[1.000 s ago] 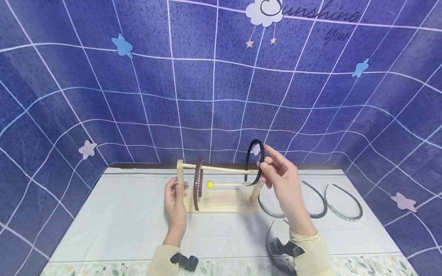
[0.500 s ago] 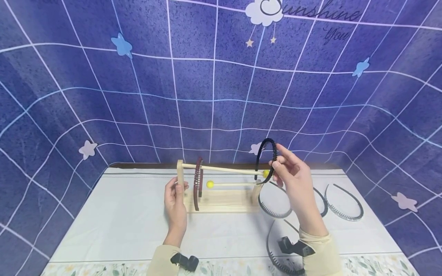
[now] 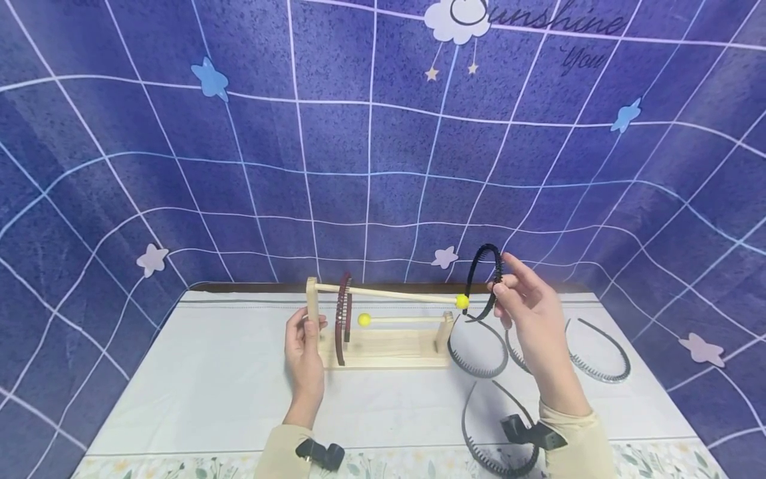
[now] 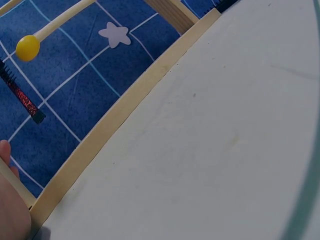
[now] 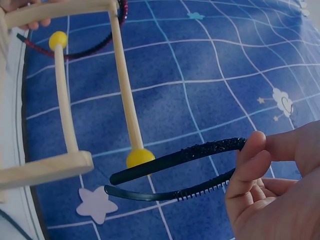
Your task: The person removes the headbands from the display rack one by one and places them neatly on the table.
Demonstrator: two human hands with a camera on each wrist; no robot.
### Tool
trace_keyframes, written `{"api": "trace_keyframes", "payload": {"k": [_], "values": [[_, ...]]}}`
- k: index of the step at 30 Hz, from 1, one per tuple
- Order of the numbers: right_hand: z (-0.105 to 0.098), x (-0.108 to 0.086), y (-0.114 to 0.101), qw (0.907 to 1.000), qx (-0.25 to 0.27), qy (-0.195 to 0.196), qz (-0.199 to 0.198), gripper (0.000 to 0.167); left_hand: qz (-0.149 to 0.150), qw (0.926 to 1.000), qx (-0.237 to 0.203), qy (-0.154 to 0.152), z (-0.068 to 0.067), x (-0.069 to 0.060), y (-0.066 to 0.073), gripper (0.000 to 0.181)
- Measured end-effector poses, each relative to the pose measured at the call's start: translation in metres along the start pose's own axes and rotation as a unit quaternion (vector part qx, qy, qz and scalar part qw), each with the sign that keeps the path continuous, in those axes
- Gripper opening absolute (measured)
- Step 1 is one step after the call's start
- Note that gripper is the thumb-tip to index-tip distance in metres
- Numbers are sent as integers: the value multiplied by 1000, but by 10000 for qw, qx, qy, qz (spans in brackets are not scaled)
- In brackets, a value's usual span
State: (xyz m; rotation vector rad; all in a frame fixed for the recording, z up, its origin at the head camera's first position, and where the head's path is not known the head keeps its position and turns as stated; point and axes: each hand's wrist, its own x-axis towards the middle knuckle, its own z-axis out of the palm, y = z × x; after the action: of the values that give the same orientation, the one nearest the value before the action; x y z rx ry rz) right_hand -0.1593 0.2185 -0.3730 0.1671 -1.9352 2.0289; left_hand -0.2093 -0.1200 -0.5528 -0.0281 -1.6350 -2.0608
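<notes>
My right hand (image 3: 529, 313) pinches a black toothed headband (image 3: 487, 247), its ends hanging down, just right of the yellow ball tip (image 3: 463, 302) on the upper rod (image 3: 397, 295). The right wrist view shows the headband's sparkly outside (image 5: 207, 148) between thumb and fingers. My left hand (image 3: 304, 349) grips the left post of a wooden stand (image 3: 389, 361). A dark red headband (image 3: 340, 326) hangs on the upper rod near that post. Below, the lower rod (image 3: 407, 320) reaches leftward from the short right post (image 3: 445, 331) and ends in another yellow ball (image 3: 364, 320).
Several toothed headbands lie on the white tablecloth (image 3: 197, 379) right of the stand, among them a grey one (image 3: 479, 374), a dark one (image 3: 503, 471) nearer the front and a clear-edged one (image 3: 607, 379). A blue patterned curtain (image 3: 335, 199) hangs behind.
My right hand has carried the black headband rightward along the upper rod's end and past its yellow ball, which has come into sight. My left hand and the stand stay put.
</notes>
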Motion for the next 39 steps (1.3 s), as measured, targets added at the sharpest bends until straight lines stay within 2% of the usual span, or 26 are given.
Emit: {"api": "trace_keyframes", "payload": {"k": [4, 11, 14, 23, 29, 39], "values": [[-9, -3, 2, 9999, -113, 76, 27, 59, -41, 10000, 69, -30, 0, 0, 0, 35], [-26, -11, 9, 9970, -754, 131, 133, 52, -84, 9999, 126, 26, -1, 0, -1, 35], [-33, -15, 13, 9960, -863, 154, 170, 48, -66, 9999, 83, 41, 0, 1, -1, 34], [-53, -21, 24, 9976, -565, 168, 376, 36, -80, 9999, 81, 40, 0, 0, -2, 34], [-68, -28, 28, 9958, -694, 98, 588, 32, -70, 9999, 86, 22, 0, 0, -2, 34], [-90, -39, 34, 9933, -940, -308, 592, 36, -154, 9996, 221, -2, -2, 1, -2, 36]]}}
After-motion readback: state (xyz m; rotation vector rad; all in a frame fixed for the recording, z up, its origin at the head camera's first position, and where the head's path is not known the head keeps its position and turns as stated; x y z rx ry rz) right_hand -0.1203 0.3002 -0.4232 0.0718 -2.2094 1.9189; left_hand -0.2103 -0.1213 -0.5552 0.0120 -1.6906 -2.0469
